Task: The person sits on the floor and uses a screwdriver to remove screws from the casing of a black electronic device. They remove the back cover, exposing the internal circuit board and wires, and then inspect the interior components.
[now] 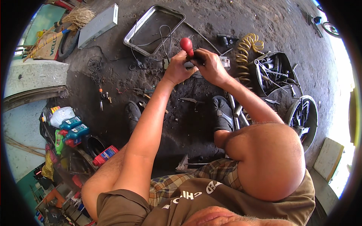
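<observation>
A red tool handle with a rounded, bulb-like end (186, 45) points up and away between my hands. My left hand (178, 68) is closed, its fingers curled against the narrow lower part of the handle. From the other side my right hand (213, 68) closes in, fingertips dark and pressed at the same narrow part. What the tool's lower end meets is hidden by my fingers. Just under and right of my right hand sits a grey metal block (225, 62). Beyond my hands lies a shallow metal tray (130, 37) with a thin dark cable looping over its edge.
A coiled yellow hose (241, 56) lies to the right, near a cut-open container of tools (260, 81) and a round bin (312, 109). Pliers (137, 91) lie between my feet and hands. Bottles (77, 133) crowd the left. A grey flat box (98, 26) stands far left.
</observation>
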